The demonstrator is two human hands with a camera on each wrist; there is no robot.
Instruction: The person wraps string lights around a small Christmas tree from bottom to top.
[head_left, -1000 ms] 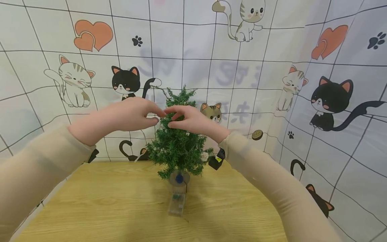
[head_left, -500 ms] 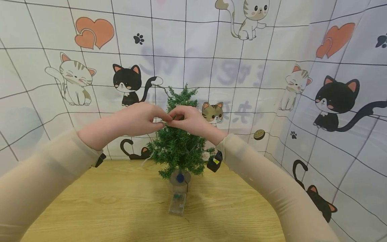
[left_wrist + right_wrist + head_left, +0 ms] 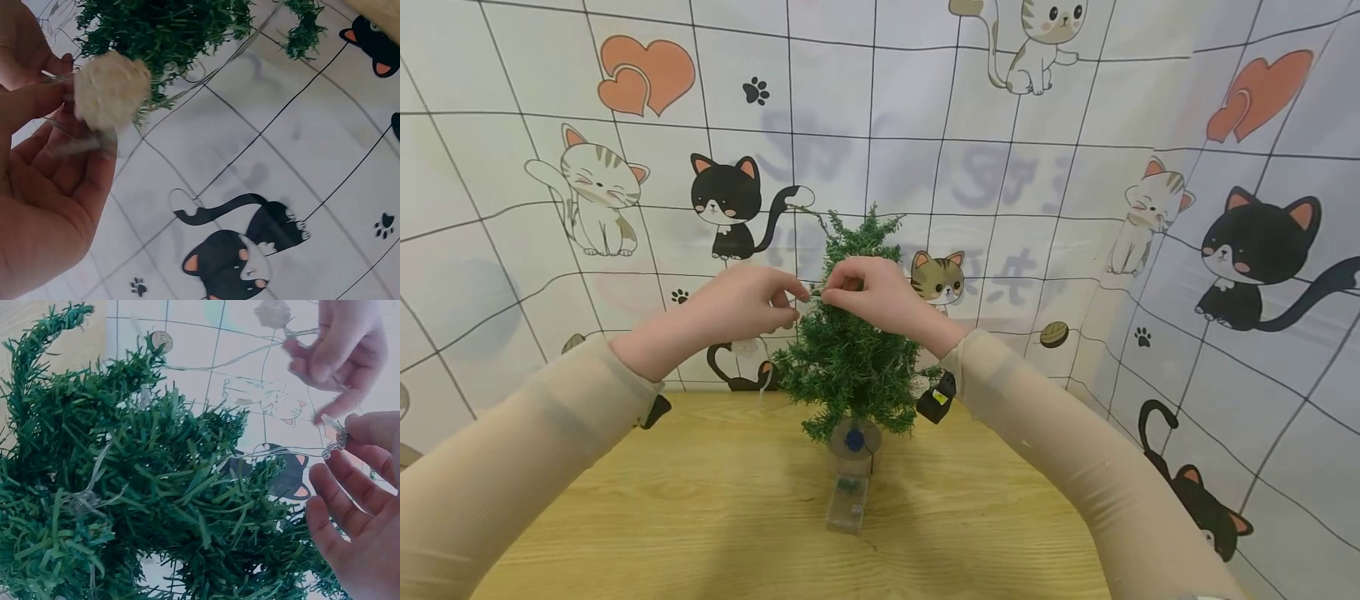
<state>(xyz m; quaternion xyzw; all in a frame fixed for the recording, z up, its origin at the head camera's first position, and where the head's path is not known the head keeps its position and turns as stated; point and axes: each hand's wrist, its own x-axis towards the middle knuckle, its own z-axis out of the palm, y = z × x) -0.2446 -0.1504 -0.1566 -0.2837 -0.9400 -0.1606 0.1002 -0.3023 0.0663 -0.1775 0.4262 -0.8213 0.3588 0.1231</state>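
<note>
A small green artificial Christmas tree (image 3: 857,358) stands on the table, with thin clear string lights (image 3: 256,453) running through its branches. On the left of its upper part, my right hand (image 3: 880,292) pinches the wire beside a small clear bulb (image 3: 335,425) between thumb and forefinger. My left hand (image 3: 745,300) is just left of it, with the light string's wire between its fingers. From that wire hangs a white woven ball (image 3: 112,90), right by the left fingertips and blurred. Another white woven ball (image 3: 920,385) rests at the tree's lower right.
A wooden table (image 3: 715,483) carries the tree. Before the tree's round base (image 3: 855,439), which has a blue spot, lies a clear rectangular plastic case (image 3: 847,504). A white cloth (image 3: 842,92) printed with cats hangs close behind.
The two hands' fingertips met half a second ago. My left hand has since drawn slightly away to the left, while my right hand stays at the upper tree.
</note>
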